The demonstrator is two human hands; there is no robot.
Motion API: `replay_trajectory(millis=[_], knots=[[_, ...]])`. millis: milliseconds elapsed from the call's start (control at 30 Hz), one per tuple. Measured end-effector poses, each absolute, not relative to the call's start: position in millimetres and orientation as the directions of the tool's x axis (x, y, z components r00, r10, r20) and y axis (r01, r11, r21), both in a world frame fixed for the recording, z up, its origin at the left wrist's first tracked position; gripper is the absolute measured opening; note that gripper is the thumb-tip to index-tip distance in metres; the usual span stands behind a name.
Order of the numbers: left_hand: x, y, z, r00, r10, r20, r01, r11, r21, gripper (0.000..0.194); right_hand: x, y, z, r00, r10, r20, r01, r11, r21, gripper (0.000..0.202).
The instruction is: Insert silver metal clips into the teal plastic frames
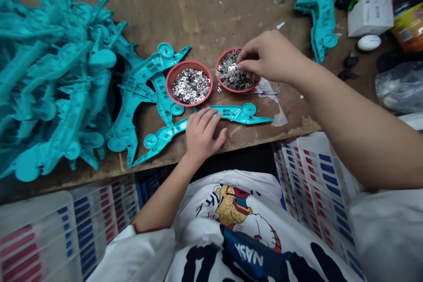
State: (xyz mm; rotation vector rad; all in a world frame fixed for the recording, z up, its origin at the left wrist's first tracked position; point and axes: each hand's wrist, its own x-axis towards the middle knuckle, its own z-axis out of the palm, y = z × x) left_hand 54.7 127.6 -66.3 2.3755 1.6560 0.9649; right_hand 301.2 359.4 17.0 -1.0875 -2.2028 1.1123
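A long curved teal plastic part (161, 137) lies near the table's front edge. My left hand (204, 134) rests on its middle with fingers spread, palm down. Above it stand two red baskets of small metal pieces: the left basket (169, 76) holds shiny clips (191, 87), the right basket (220, 86) greyer ones (231, 72). My right hand (261, 58) is over the right basket, thumb and fingertips pinched together at the metal pieces. Whatever is between those fingertips is too small to make out.
A big heap of teal parts (56, 79) fills the left side, with loose ones beside it. More teal parts (319, 13) lie at the back right, near a white box (370, 16) and a plastic bag (401, 86). Plastic crates (317, 185) stand below the front edge.
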Motion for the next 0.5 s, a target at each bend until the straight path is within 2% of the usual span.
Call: replay_trajectory(millis=[67,133,233,300,400,500], knots=[[60,142,-55,0.176,0.809,0.562,0.764,-0.472,0.441,0.040,295,355,17,-0.570,0.821,0.030,0.396,0.306,-0.866,0.011],[69,169,-40,0.133,0.779,0.613,0.738,-0.491,0.464,0.043,288,352,16,-0.567,0.824,0.001,0.317,0.219,-0.923,0.007],[84,221,-24,0.104,0.787,0.608,0.679,-0.503,0.535,0.042,282,350,11,-0.578,0.816,-0.006,0.200,0.135,-0.970,0.012],[91,250,-20,0.084,0.806,0.586,0.637,-0.496,0.590,0.032,281,350,8,-0.569,0.822,0.002,0.147,0.104,-0.984,0.015],[96,273,-18,0.037,0.841,0.539,0.597,-0.452,0.663,0.016,283,353,9,-0.556,0.830,-0.036,0.121,0.038,-0.992,0.018],[95,278,-15,0.020,0.847,0.531,0.539,-0.457,0.708,0.011,287,355,15,-0.571,0.818,-0.071,0.126,0.002,-0.992,0.018]])
